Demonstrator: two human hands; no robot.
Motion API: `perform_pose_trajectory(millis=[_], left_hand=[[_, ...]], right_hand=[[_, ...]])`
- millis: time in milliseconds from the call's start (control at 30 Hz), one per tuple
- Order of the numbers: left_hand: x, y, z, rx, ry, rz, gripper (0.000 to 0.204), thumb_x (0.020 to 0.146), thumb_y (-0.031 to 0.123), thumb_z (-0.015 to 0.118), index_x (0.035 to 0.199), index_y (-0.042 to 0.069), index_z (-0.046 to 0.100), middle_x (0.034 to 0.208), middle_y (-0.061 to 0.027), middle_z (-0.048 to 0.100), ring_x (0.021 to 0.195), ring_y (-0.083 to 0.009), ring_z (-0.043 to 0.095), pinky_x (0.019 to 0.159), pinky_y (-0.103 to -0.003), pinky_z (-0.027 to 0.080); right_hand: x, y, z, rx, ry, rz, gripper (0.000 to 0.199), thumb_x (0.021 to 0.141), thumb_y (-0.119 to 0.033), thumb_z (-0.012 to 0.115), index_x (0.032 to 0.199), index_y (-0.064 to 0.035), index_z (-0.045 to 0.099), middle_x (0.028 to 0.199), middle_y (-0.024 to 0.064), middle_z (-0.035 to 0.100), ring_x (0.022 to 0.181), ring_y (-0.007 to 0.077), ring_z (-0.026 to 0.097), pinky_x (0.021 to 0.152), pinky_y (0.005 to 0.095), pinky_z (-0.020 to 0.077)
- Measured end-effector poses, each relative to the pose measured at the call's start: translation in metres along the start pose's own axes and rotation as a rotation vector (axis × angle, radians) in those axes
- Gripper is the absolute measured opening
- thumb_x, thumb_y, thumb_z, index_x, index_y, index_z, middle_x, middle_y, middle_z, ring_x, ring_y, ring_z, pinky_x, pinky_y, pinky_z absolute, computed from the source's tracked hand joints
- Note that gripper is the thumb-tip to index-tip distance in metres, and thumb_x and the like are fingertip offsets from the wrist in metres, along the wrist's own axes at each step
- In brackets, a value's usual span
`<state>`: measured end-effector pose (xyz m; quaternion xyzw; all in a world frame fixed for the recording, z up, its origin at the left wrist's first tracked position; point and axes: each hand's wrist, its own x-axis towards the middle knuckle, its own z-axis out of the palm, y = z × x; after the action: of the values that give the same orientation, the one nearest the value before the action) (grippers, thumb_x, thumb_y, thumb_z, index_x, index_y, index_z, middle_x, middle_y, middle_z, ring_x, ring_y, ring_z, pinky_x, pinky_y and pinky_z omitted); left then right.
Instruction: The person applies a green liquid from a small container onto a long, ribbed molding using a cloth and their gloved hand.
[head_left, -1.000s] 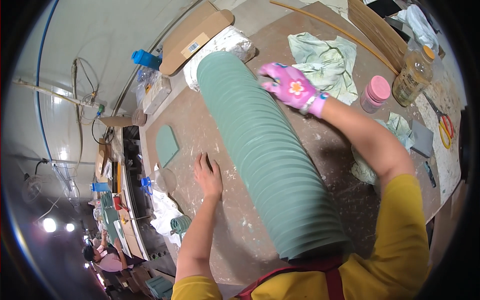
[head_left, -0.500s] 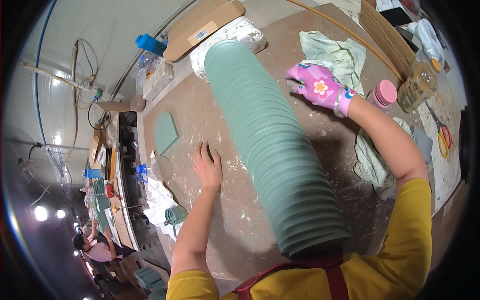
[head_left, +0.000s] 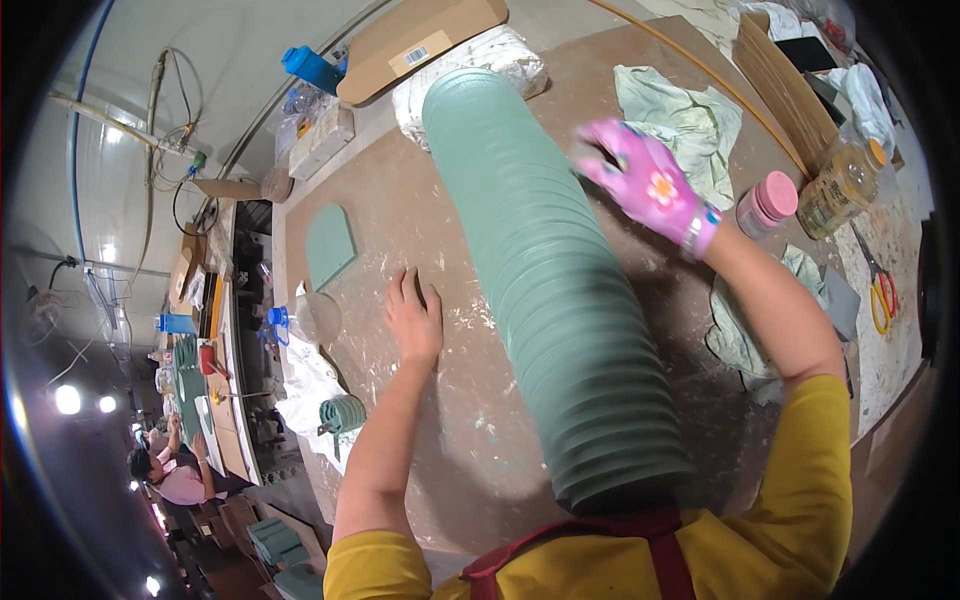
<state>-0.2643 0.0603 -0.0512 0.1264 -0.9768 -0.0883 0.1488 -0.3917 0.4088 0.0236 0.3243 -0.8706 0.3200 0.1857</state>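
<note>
A long pale-green cylinder (head_left: 570,300), ringed with ridges, lies lengthwise on the brown board (head_left: 470,430) between my arms. Its far part looks smoother, and its near end reaches my apron. Left of it, my bare left hand (head_left: 413,318) rests flat on the board with fingers apart, not touching the cylinder. My right hand (head_left: 650,185) wears a pink flowered glove and hovers at the cylinder's far right side. A gap shows between its thumb and fingers, with nothing visible in it. The fingertips are blurred, so contact with the cylinder cannot be made out.
A flat green rounded piece (head_left: 330,245) and a small green coil (head_left: 342,413) are at left. Pale cloths (head_left: 690,130), a pink-lidded jar (head_left: 768,205), a bottle (head_left: 845,185) and scissors (head_left: 880,290) stand or lie at right. A white block (head_left: 500,60) touches the far end. Another person (head_left: 185,480) works far left.
My gloved right hand has turned, with its wrist lower and its thumb and fingers spread wider. My left hand stays flat on the board. The whole view has shifted slightly.
</note>
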Motion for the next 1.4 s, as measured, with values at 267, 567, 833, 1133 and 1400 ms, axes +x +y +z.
perform_pose_trajectory(millis=[267, 567, 833, 1133, 1400], left_hand=[[0.0, -0.006, 0.001, -0.043, -0.012, 0.003, 0.042, 0.092, 0.026, 0.052, 0.13, 0.008, 0.051, 0.138, -0.012, 0.045, 0.129, -0.0319, 0.039, 0.105, -0.046, 0.029], [0.004, -0.015, 0.007, -0.033, 0.0, 0.056, 0.041, 0.094, 0.026, 0.049, 0.13, 0.006, 0.05, 0.139, -0.0133, 0.045, 0.128, -0.0324, 0.04, 0.105, -0.045, 0.031], [0.002, 0.0, 0.003, 0.037, -0.015, 0.055, 0.041, 0.094, 0.027, 0.049, 0.13, 0.007, 0.05, 0.137, -0.0133, 0.045, 0.127, -0.033, 0.042, 0.104, -0.044, 0.032], [0.005, -0.005, 0.003, 0.026, 0.017, 0.08, 0.04, 0.094, 0.027, 0.049, 0.129, 0.006, 0.051, 0.136, -0.013, 0.046, 0.125, -0.0331, 0.044, 0.103, -0.044, 0.034], [0.002, -0.012, 0.004, -0.008, -0.017, 0.053, 0.043, 0.094, 0.029, 0.048, 0.132, 0.008, 0.049, 0.14, -0.0111, 0.043, 0.129, -0.0312, 0.04, 0.105, -0.046, 0.03]], right_hand=[[-0.024, 0.013, 0.009, 0.09, -0.148, 0.168, 0.032, 0.089, -0.027, 0.059, 0.114, -0.0061, 0.06, 0.11, 0.0149, 0.063, 0.097, 0.035, 0.062, 0.085, 0.0425, 0.0491], [-0.012, -0.018, 0.018, 0.331, 0.045, 0.245, 0.033, 0.092, -0.028, 0.056, 0.116, -0.0053, 0.058, 0.111, 0.0154, 0.062, 0.098, 0.0354, 0.061, 0.086, 0.0417, 0.0482], [-0.027, -0.019, -0.001, 0.276, 0.068, 0.126, 0.028, 0.091, -0.027, 0.054, 0.111, -0.0071, 0.058, 0.099, 0.0155, 0.063, 0.083, 0.0326, 0.064, 0.07, 0.0426, 0.0515], [-0.074, -0.012, -0.007, 0.181, 0.074, 0.098, 0.028, 0.09, -0.024, 0.057, 0.112, -0.0082, 0.058, 0.095, 0.0153, 0.064, 0.076, 0.0317, 0.065, 0.068, 0.042, 0.0526], [-0.045, -0.052, -0.003, 0.274, -0.043, 0.079, 0.029, 0.086, -0.021, 0.058, 0.11, -0.0047, 0.061, 0.098, 0.014, 0.062, 0.088, 0.0292, 0.063, 0.075, 0.0389, 0.0515]])
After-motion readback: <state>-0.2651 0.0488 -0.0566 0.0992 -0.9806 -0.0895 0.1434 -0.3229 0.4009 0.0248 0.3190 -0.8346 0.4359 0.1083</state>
